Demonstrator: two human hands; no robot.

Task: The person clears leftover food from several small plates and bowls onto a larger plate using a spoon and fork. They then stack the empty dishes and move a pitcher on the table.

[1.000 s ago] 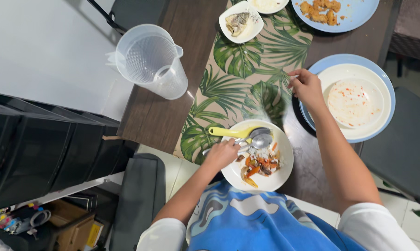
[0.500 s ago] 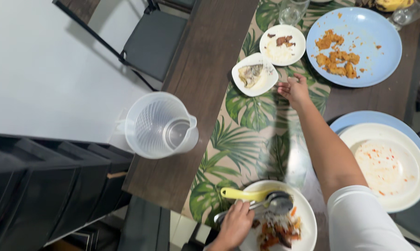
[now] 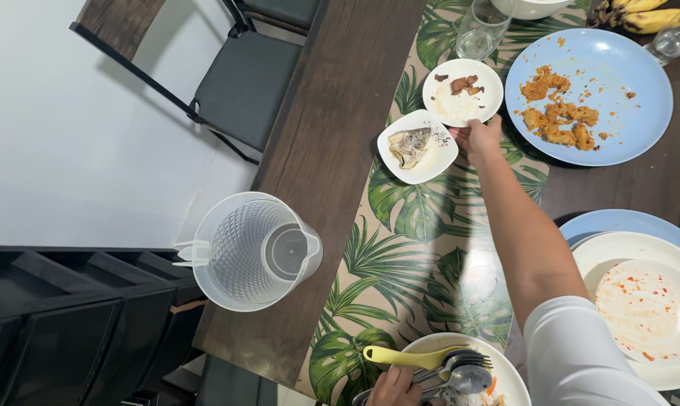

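Two small white dishes meet the right hand (image 3: 481, 137): its fingertips touch the rim of the squarish fish dish (image 3: 417, 146), just below the round saucer (image 3: 461, 92), grip not yet closed. A blue plate (image 3: 618, 83) lies beside. At the table's near edge the left hand (image 3: 394, 388) pinches metal cutlery (image 3: 460, 372) on a white plate (image 3: 509, 372).

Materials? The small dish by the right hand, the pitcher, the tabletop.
Small dish: looks like glazed white ceramic, glossy rim, right hand at its edge. Pitcher: clear plastic, see-through with a ribbed pattern. Tabletop: dark wood or wood-look laminate, visible grain; cannot tell which.
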